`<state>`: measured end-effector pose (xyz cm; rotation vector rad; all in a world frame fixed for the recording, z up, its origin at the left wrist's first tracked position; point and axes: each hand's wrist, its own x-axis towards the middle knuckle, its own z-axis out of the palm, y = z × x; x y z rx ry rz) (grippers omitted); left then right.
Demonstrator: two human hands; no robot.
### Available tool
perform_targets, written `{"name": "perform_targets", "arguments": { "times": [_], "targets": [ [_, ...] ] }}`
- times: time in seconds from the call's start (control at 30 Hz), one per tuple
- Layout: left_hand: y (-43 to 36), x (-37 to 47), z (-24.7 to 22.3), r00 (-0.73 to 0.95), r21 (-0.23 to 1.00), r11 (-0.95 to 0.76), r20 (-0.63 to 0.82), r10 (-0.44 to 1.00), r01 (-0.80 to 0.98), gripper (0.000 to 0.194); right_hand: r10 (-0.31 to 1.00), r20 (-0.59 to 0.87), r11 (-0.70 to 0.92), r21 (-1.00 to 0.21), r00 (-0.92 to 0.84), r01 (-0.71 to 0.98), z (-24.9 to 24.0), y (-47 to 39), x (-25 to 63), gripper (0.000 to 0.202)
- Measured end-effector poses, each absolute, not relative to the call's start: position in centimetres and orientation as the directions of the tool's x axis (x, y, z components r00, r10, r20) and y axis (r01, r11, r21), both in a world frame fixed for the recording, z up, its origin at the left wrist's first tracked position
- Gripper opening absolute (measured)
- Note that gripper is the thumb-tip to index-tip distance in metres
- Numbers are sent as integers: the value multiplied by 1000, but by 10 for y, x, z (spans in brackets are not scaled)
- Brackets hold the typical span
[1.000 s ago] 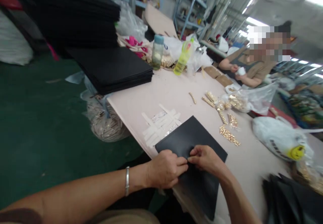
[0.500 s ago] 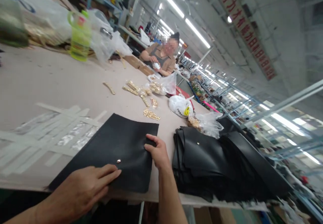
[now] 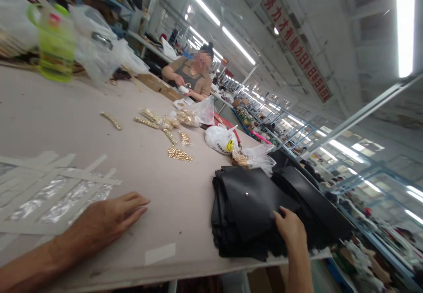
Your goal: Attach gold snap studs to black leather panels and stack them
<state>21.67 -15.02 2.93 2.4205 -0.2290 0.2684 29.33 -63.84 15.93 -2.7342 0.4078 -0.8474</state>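
Observation:
My left hand (image 3: 107,217) hovers over or rests on the tabletop, fingers stretched out and holding nothing. At the right, my right hand (image 3: 291,229) pinches the near right edge of a black leather panel (image 3: 249,211) between thumb and fingers. That panel lies on top of a stack of similar black panels (image 3: 220,235), and a small shiny metal stud (image 3: 246,194) shows on it. The right fingertips are partly hidden behind the hand.
Gold chains (image 3: 180,154) lie mid-table, with a white plastic bag (image 3: 221,139) beyond. More black sheets (image 3: 307,191) lie right of the stack. Taped clear plastic (image 3: 54,196) covers the table's left. A yellow-green jug (image 3: 57,48) stands behind; a person (image 3: 190,77) sits across.
The black panel in front of me has gone from there to the top of the right stack, with my right hand moving right. My left hand has let go. The view has shifted right.

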Motion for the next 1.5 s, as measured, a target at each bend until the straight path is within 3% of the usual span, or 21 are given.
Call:
{"name": "perform_targets", "arguments": {
  "times": [0.07,0.17,0.27,0.43,0.6,0.67,0.77,0.83,0.93,0.97,1.07,1.13,1.33,1.5],
  "targets": [
    [-154,219,26,966,618,-751,234,-106,-233,42,-353,520,-933,-136,777,-333,164,-637,290,51],
    [-155,222,21,970,608,-761,209,-123,-227,41,-181,431,-974,43,884,-220,178,-612,311,50],
    [-151,224,17,970,609,-760,209,-125,-229,42,-61,263,-998,-5,963,-62,183,-589,358,50],
    [-148,224,16,955,613,-742,267,-130,-273,41,-233,65,-971,-66,970,-229,155,-592,415,71],
    [-148,223,27,963,695,-679,262,-68,-237,34,-286,21,-953,-111,958,-282,152,-605,414,72],
    [-148,218,33,981,817,-557,191,16,-150,42,-266,26,-960,-100,964,-262,161,-599,403,66],
    [-145,207,41,1000,983,-182,-8,12,10,65,-178,129,-982,-79,975,-169,170,-571,387,61],
    [-141,202,44,999,994,106,-24,21,22,70,-88,338,-980,-199,937,-21,166,-537,376,58],
    [-135,193,47,999,958,281,45,31,-51,74,207,291,-763,-550,934,340,147,-462,339,55],
    [-133,189,48,998,955,290,63,28,-68,75,328,275,-672,-605,904,427,140,-432,322,50],
    [-127,176,52,995,950,294,99,27,-103,74,615,320,-455,-603,721,655,121,-348,272,28],
    [-120,167,55,992,955,272,118,34,-123,76,730,314,-346,-596,607,725,111,-305,250,24],
    [-102,145,61,975,927,305,201,96,-221,90,762,290,-269,-671,578,691,87,-248,228,24],
    [-93,138,57,969,926,300,187,159,-228,92,764,340,-249,-629,549,736,76,-228,225,21]
  ]
}}
